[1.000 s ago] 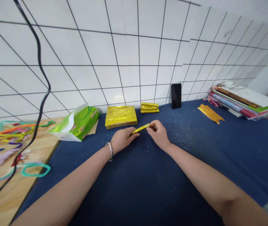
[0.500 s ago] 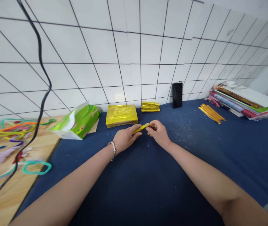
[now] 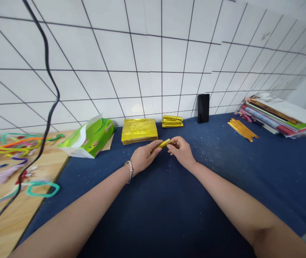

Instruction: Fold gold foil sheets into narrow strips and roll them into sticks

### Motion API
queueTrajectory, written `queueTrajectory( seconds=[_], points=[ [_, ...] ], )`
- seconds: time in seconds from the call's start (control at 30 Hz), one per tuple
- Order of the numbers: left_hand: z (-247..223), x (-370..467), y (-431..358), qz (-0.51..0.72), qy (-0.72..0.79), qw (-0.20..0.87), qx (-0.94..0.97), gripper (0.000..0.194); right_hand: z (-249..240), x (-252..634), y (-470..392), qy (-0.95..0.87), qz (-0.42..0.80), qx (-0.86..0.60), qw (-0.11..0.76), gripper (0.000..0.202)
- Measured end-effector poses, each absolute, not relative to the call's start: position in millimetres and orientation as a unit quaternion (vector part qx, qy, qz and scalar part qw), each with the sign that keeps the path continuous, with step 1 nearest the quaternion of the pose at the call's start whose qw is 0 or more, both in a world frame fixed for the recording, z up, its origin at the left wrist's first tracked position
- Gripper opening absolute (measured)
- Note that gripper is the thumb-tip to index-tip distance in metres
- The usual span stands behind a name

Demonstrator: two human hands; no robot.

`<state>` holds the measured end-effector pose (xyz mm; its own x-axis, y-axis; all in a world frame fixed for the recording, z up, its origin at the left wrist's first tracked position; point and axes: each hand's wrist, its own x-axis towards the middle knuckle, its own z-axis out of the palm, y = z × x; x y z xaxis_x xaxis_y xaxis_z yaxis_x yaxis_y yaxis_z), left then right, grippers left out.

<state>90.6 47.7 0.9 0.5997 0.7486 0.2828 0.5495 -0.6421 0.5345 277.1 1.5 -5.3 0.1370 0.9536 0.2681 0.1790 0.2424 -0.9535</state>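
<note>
A narrow folded strip of gold foil paper (image 3: pixel 164 143) is held between my two hands above the dark blue cloth. My left hand (image 3: pixel 143 157), with a silver bangle at the wrist, grips the strip's left end between thumb and fingers. At its other end, my right hand (image 3: pixel 181 151) pinches the tip with thumb and forefinger. Just behind my left hand lies a thick stack of gold foil paper (image 3: pixel 139 131). To the right of that stack, several folded gold strips (image 3: pixel 172 122) are piled up near the wall.
A green tissue packet (image 3: pixel 92 138) lies at left, beside a wooden board (image 3: pixel 4 211) with coloured fuzzy stems. A black cable (image 3: pixel 46 53) hangs in front. A black phone (image 3: pixel 203 108) leans on the wall. Orange-gold strips (image 3: pixel 243 129) and stacked books (image 3: pixel 279 116) are at right.
The strip has turned slightly in my fingers, showing its folded edge more. Both hands stay in nearly the same place, and the view has shifted a little.
</note>
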Motion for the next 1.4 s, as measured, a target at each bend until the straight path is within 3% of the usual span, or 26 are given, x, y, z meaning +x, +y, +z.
queueTrajectory(
  seconds=[1.4],
  points=[
    [11.5,92.1,42.8,0.291,0.37,0.225,0.853,0.036,4.4,277.5,-0.8,-0.559,0.381,-0.509,0.532,0.027]
  ],
)
